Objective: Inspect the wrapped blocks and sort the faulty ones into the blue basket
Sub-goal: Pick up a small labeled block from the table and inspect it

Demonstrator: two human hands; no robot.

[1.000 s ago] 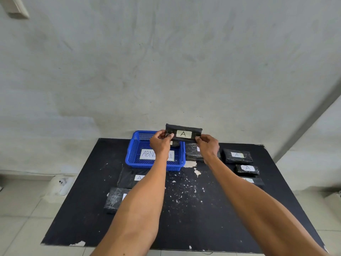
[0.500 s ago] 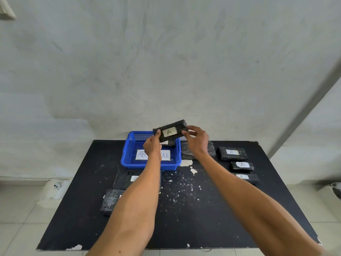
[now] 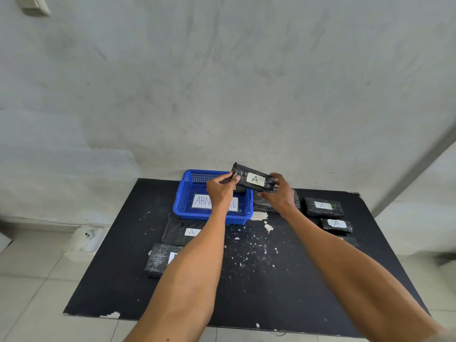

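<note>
A black wrapped block [image 3: 254, 179] with a white "A" label is held in the air over the right rim of the blue basket [image 3: 187, 208]. My left hand [image 3: 220, 191] grips its left end and my right hand [image 3: 280, 193] grips its right end; the block tilts down to the right. The basket carries a white label partly hidden by my left wrist, and a dark block lies inside it under my hands. Other wrapped blocks lie on the black table [image 3: 246, 280]: two at the left [image 3: 182, 232] [image 3: 161, 260] and several at the right [image 3: 323, 206] [image 3: 336, 225].
Another wrapped block [image 3: 294, 201] lies behind my right hand beside the basket. The tabletop has white chipped patches near its middle. A grey wall rises right behind the table. A white object [image 3: 88, 239] sits on the tiled floor at the left.
The held block has been turned between both hands: level first, then tilted up to the right, now tilted down to the right. It stays over the basket's right side.
</note>
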